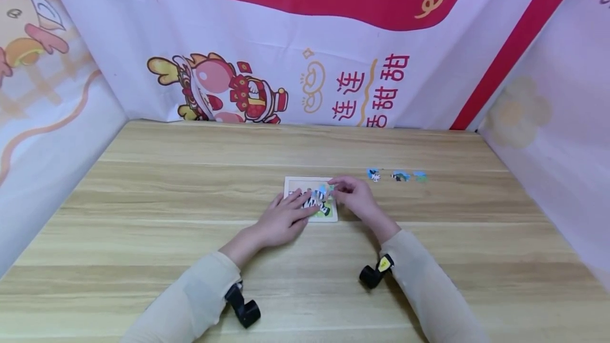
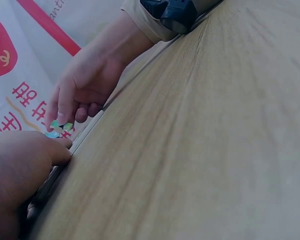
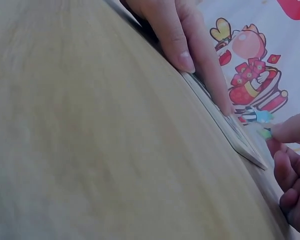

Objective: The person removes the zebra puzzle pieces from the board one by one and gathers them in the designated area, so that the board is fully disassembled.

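A small white-rimmed jigsaw board [image 1: 307,179] with a zebra picture lies flat on the table. My left hand [image 1: 281,222] rests on it with fingers stretched out, covering its left part. At the board's right side, my right hand [image 1: 355,198] pinches a small puzzle piece [image 2: 65,126] between thumb and finger. Green shows on that piece in the right wrist view, by the fingertips [image 3: 285,131]. A blue-and-white piece [image 3: 262,116] stands out close to it above the board. How the pinched piece sits against the board is too small to tell.
Three loose puzzle pieces lie in a row to the right of the board: a blue-and-white one [image 1: 374,174], a dark-and-blue one [image 1: 400,175] and a blue-green one [image 1: 420,175]. Printed cloth [image 1: 267,30] hangs behind the wooden table [image 1: 167,184] and on both sides.
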Tool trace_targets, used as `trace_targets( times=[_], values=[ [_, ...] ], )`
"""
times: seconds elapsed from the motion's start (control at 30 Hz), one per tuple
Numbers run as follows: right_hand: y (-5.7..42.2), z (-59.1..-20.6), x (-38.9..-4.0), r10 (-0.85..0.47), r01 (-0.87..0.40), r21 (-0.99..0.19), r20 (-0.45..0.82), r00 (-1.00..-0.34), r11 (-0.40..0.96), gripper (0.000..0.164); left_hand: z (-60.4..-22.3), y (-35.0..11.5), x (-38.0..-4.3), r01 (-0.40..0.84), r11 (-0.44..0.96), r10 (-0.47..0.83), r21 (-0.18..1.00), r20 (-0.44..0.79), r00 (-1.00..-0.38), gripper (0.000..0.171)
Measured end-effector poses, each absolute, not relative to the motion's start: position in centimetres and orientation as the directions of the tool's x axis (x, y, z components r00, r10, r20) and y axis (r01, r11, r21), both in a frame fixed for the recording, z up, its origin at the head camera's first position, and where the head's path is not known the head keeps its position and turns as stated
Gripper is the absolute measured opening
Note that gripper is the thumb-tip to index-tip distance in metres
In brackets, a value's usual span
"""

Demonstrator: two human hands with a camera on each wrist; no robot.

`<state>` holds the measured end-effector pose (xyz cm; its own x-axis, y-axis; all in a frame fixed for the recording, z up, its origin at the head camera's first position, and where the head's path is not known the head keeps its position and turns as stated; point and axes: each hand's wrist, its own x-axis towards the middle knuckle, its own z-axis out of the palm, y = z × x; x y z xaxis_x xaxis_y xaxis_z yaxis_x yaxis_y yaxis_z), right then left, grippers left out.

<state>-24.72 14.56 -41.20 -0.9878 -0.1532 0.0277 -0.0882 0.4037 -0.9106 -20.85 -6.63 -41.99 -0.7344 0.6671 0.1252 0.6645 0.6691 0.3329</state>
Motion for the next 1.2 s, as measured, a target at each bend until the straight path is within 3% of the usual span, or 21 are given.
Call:
trace_targets(
  times=[0.2,0.33,1.07,1.2],
  values=[
    [15.3,-40.6,-25.2,-0.118,0.038,-0.960,-0.074,-0.990,0.277,0.027,-42.2,-6.7,-20.8,0.664,0.665,0.664,0.343,0.137,-0.735,0.038],
    [16.0,-40.0,-25.5,-0.094,0.084,-0.962,-0.112,-0.989,0.261,0.028,-42.3,-6.7,-20.9,0.667,0.658,0.665,0.349,0.146,-0.732,0.038],
    [24.0,-37.1,-24.1,-0.138,0.067,-0.977,-0.096,-0.986,0.202,0.031,-42.6,-6.9,-20.8,0.696,0.637,0.676,0.332,0.194,-0.711,0.039],
    [25.9,-36.7,-23.6,-0.129,0.064,-0.978,-0.091,-0.987,0.201,0.024,-42.6,-6.8,-20.8,0.695,0.636,0.675,0.335,0.194,-0.711,0.039]
  ],
)
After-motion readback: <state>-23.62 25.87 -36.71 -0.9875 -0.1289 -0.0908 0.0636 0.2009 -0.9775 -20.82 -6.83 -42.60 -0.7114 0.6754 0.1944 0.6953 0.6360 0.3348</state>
